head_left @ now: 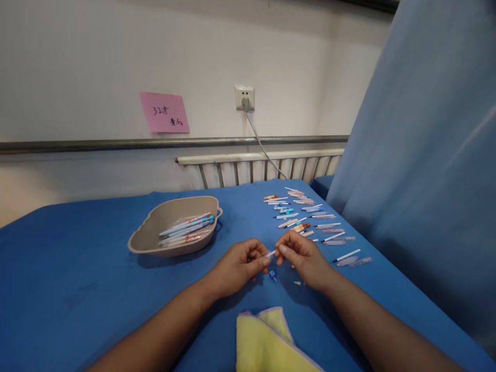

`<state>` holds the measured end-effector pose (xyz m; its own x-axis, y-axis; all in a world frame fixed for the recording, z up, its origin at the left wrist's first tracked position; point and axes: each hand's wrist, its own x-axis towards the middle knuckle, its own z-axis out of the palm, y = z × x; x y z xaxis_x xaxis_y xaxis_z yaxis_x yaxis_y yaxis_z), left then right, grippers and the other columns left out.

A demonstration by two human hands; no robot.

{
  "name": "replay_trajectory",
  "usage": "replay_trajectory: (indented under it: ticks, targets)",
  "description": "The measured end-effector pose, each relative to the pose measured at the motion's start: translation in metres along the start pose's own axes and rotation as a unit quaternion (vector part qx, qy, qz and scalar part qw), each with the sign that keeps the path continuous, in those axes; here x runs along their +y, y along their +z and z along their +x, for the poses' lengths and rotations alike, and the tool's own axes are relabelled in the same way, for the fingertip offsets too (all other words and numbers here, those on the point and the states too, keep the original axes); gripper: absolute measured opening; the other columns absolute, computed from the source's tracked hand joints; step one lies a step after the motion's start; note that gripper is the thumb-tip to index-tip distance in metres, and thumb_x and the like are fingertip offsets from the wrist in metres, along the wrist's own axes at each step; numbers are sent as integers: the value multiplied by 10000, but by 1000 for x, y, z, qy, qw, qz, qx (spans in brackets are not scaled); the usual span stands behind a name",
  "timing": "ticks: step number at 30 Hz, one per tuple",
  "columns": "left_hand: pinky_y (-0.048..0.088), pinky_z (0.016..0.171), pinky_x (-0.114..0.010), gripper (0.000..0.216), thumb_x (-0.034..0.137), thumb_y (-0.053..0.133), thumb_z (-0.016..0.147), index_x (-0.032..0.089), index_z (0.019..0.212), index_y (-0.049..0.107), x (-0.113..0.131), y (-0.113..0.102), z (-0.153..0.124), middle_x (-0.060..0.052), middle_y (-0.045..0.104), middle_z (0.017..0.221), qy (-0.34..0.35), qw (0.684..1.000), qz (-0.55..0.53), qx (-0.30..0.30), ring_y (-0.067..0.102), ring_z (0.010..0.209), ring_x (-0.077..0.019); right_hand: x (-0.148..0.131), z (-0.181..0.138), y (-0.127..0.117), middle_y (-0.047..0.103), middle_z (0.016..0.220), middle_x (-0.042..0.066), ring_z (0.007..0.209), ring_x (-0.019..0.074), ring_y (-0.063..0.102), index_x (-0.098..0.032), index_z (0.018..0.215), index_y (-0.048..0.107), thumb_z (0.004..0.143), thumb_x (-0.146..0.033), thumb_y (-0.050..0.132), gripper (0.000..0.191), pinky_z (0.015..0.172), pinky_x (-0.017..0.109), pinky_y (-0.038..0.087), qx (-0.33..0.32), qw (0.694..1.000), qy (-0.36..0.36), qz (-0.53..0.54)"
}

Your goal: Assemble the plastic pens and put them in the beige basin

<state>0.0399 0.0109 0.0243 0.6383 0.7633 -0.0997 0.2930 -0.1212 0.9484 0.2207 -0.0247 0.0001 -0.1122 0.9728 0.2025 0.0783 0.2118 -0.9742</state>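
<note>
Between the fingers of my left hand (239, 264) is a clear pen barrel (270, 253), mostly hidden, with one end pointing right. My right hand (304, 257) is closed in a pinch at that end; whether it holds a separate small part there cannot be made out. Just below the fingers a small blue pen piece (273, 276) lies on the blue cloth. A tiny white pointed piece (297, 283) rests under my right hand. Beyond that hand are rows of pen parts, among them a white refill (346, 255) and a translucent barrel (360, 262).
At the left stands a beige basin (141, 246) with several assembled pens (186, 227) in it. A folded yellow cloth (263, 343) lies at the near edge. A bed rail (251, 157) runs along the wall, and a blue curtain (430, 155) hangs on the right.
</note>
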Motion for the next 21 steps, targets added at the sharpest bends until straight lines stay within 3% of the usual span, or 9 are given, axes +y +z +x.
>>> replay_trajectory:
  ticks: [3,9,16,21]
  targets:
    - [341,481,-189,312,446,616,753,148,805,537,-1,0,1,-6,609,648,-6,1000,2,-3,472,521,-89,-1,1,-3,585,691,-10,604,124,568,-194,759,507,876,-408,446,251,599,252,445,20,999,-3,-37]
    - [350,539,-198,268,405,631,748,148,778,560,-1,3,-1,31,533,625,22,999,28,-4,447,572,-88,-2,-5,1,567,561,-27,544,116,534,-199,621,501,896,-401,430,349,554,236,374,-39,974,-30,-222]
    - [378,534,-208,264,391,576,793,147,888,547,2,-4,-2,-8,601,725,-9,999,2,-40,487,577,-97,3,-1,-5,541,583,-26,556,117,538,-201,635,477,919,-384,372,353,568,236,400,19,987,-25,-160]
    - [299,486,-190,253,397,555,812,147,850,571,5,-7,-3,26,537,639,1,999,32,-25,394,527,-76,2,0,-11,549,614,-14,577,127,537,-205,669,478,920,-371,369,320,572,247,405,40,983,-38,-175]
